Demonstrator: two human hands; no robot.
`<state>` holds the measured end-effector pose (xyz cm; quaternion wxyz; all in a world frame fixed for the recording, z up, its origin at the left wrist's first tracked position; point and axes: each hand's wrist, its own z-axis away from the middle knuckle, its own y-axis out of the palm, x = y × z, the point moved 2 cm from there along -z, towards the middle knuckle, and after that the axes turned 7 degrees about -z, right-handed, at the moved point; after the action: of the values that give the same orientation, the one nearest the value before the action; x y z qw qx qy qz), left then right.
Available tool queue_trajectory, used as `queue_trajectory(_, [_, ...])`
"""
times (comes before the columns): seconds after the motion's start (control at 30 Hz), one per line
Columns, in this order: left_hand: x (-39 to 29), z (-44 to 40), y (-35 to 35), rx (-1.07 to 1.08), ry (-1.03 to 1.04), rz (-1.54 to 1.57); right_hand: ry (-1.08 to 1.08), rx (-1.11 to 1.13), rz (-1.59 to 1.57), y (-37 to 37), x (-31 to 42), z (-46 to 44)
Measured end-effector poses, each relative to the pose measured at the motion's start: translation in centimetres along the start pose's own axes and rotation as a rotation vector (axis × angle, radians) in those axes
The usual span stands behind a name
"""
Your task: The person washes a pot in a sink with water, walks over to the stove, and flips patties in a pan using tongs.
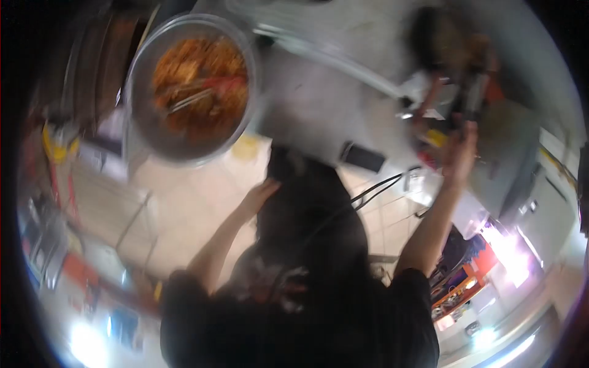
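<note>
My left hand (265, 189) rests against the dark clothing (300, 202) at my side. Its fingers look laid flat and hold nothing visible. Up at the right, my right hand (461, 150) is closed beside a blurred cluster of dark, red and yellow items (434, 138). A dark upright shape (469, 98) rises from the fingers, too smeared to name. On the grey worktop, between my body and that hand, lies a dark phone-like rectangle (363, 157).
A big round metal bowl (142, 132) of reddish-orange food (199, 116) stands at the upper left, with metal tongs (191, 101) lying in it. Black cables (377, 189) run beside my waist. The tiled floor (184, 190) shows below, and a bright orange-fronted area (475, 270) at lower right.
</note>
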<state>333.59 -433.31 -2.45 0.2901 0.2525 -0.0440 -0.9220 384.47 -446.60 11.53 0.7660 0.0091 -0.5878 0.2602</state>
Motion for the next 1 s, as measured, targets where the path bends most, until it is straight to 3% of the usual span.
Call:
queue_trajectory(0.13, [-4.9, 1.8, -0.3, 0.065, 0.034, -0.126, 0.181, -0.097, -0.156, 4.4, 4.0, 4.0])
queue_trajectory(0.23, [-4.4, 0.4, -1.1, 0.134, 0.089, -0.071, 0.124, -0.04, -0.213, 3.8, 2.8, 3.0])
queue_trajectory(0.27, [-5.4, 0.2, -0.5, 0.196, -0.013, -0.063, 0.106, -0.067, -0.232, 3.1, 2.0, 2.3])
queue_trajectory(0.33, [-6.4, 0.2, -0.8, 0.261, -0.104, -0.084, -0.292, -0.136, 0.337, 3.4, 2.4, 1.9])
queue_trajectory(0.43, [-2.0, -3.5, -2.2, 0.279, 0.068, -0.17, -0.273, -0.188, 0.499, 3.5, 3.4, 2.4])
queue_trajectory(0.53, [-6.9, -1.3, -0.9, 0.222, 0.129, -0.391, -0.322, -0.196, 0.402, 3.8, 4.8, 3.3])
queue_trajectory(0.6, [-6.3, -2.4, -1.1, 0.203, 0.128, -0.396, -0.279, -0.203, 0.293, 3.5, 5.6, 3.9])
queue_trajectory(0.7, [-5.9, -2.7, -1.8, 0.208, 0.302, -0.493, -0.291, -0.22, 0.128, 3.3, 7.3, 4.9])
queue_trajectory(0.77, [-5.6, -3.4, -2.3, 0.25, 0.636, -0.627, -0.301, -0.267, 0.192, 2.7, 9.7, 5.8])
queue_trajectory(0.8, [-5.8, -3.5, -2.3, 0.246, 0.64, -0.631, -0.306, -0.268, 0.186, 2.8, 9.4, 5.6])
queue_trajectory(0.87, [-5.7, -4.1, -2.3, 0.231, 0.293, -0.411, -0.316, -0.296, 0.181, 3.0, 7.7, 4.7])
queue_trajectory(0.93, [-4.4, -5.5, -3.1, 0.224, 0.328, -0.445, -0.368, -0.308, 0.174, 3.7, 4.6, 3.2])
queue_trajectory(1.0, [-4.9, -5.5, -3.5, 0.217, 0.357, -0.484, -0.263, -0.167, 0.13, 4.1, -0.3, 0.8])
